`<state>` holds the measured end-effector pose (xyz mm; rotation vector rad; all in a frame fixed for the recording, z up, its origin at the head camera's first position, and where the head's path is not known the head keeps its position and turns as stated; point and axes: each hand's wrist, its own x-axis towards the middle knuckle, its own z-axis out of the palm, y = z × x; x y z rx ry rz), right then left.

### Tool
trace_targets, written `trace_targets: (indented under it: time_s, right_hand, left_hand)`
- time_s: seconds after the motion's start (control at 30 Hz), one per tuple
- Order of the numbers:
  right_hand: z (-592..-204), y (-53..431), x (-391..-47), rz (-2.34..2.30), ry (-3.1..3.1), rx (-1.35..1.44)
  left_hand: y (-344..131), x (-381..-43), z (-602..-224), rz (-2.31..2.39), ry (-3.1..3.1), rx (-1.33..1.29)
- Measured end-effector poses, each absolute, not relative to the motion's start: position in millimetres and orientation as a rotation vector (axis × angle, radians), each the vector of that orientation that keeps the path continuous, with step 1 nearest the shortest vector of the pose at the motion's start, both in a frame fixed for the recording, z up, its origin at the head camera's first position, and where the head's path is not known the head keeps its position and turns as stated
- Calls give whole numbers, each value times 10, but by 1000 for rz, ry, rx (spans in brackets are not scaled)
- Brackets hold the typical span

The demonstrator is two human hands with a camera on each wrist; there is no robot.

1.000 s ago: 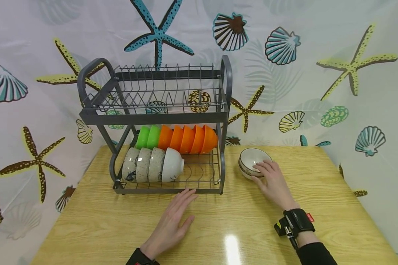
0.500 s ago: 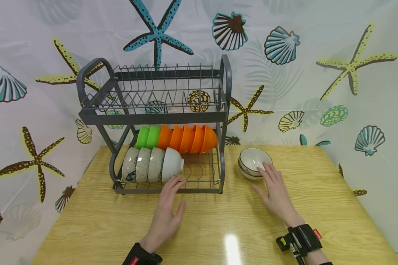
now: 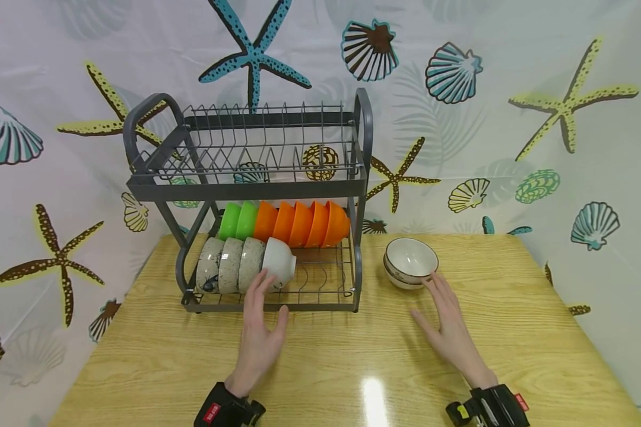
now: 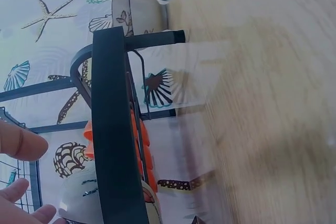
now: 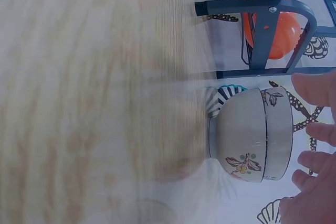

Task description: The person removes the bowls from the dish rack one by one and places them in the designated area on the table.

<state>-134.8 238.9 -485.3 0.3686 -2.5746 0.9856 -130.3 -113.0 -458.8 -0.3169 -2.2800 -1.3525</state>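
On the table at the right sit two nested white bowls (image 3: 411,260) with dark rims; the right wrist view shows leaf and flower prints on the nested bowls (image 5: 247,135). My right hand (image 3: 454,335) hovers at their near side, thumb and fingers apart, gripping nothing. Over the front bar of the grey dish rack (image 3: 248,190) reaches my left hand (image 3: 259,341), its fingertips in front of the plain white bowl (image 3: 279,260) on the lower tier; whether they touch it I cannot tell. Left of that bowl stand several speckled bowls (image 3: 231,265) on their sides.
Behind the front row, green bowls (image 3: 238,221) and several orange bowls (image 3: 301,224) stand on edge. The upper tier (image 3: 267,148) has wire slots just above. A wooden table (image 3: 347,356) lies below, with a shell-patterned cloth (image 3: 475,142) behind.
My left hand has moved left and forward to the plain white bowl. My right hand has drawn back slightly from the nested bowls, its fingers leaving the upper bowl's inside.
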Motion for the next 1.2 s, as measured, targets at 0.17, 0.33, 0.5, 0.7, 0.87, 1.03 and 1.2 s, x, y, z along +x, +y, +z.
trace_targets:
  time_s: [0.17, 0.33, 0.5, 0.7, 0.87, 1.03, 1.2]
  right_hand:
    - [-4842, 2399, -1277, 1077, -2564, 344]
    - [-4855, 2408, -1223, 1119, -2556, 315]
    - [-4856, 2408, -1168, 1131, -2541, 301]
    - [-4838, 2395, -1097, 1167, -2527, 288]
    - [-4827, 2381, -1056, 1181, -2527, 279]
    - [-4812, 2361, -1020, 1201, -2535, 262]
    - [-4817, 2341, -1011, 1207, -2513, 267]
  left_hand:
    - [-1147, -1336, -4542, -1400, -2260, -307]
    - [-1164, -1373, -4487, -1432, -2259, -278]
    - [-1193, -1419, -4417, -1499, -2273, -221]
    - [-1244, -1487, -4348, -1559, -2313, -188]
    - [-1277, -1531, -4288, -1532, -2338, -215]
    - [-1310, -1577, -4224, -1460, -2377, -241]
    - [-1339, -1643, -4162, -1348, -2425, -248]
